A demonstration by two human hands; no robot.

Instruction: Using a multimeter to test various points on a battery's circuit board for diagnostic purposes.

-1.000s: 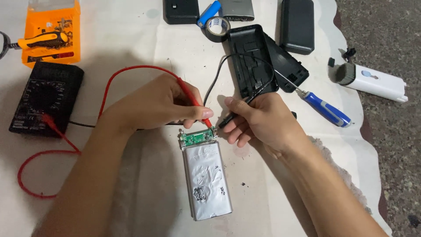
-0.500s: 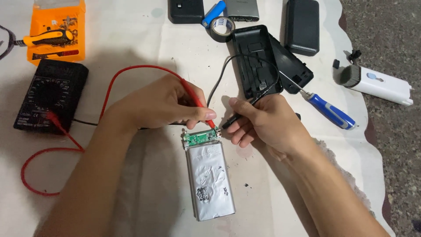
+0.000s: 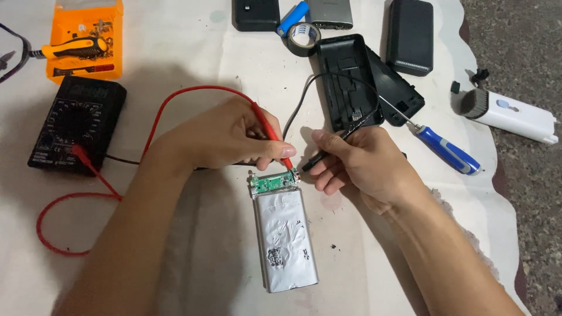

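At bench centre, on the white cloth [image 3: 193,52]: silver pouch cell [image 3: 287,240] lying flat, long axis running away from the camera, green circuit board [image 3: 272,182] at its far end. Foil scuffed, dark marks near the lower middle.

Left hand [image 3: 228,137]: grip pressed together, pinching the red probe [image 3: 274,134] between thumb and fingers. Probe slants down to the right; its tip sits at the right end of the board, contact looks made but too small to confirm. Red lead [image 3: 175,99] arcs back over the hand and runs to the black multimeter [image 3: 76,126] at far left, where a red plug sits in the lower socket; slack loops on the cloth below the meter.

Right hand [image 3: 363,164]: grip closed around the black probe [image 3: 319,159], fingers curled, tip pointing left toward the same board corner, just beside the red tip. Whether it touches the board, cannot tell. Black lead [image 3: 304,96] rises from the hand and curves over the open black case [image 3: 348,82].

Surroundings: blue-handled screwdriver [image 3: 445,152] right of the right hand, shaft toward the case. Tape roll [image 3: 304,38] and blue cylindrical cell [image 3: 293,17] at top centre. Orange parts tray [image 3: 85,64] top left with an orange-handled tool lying on it. White device [image 3: 506,114] at far right, off the cloth edge
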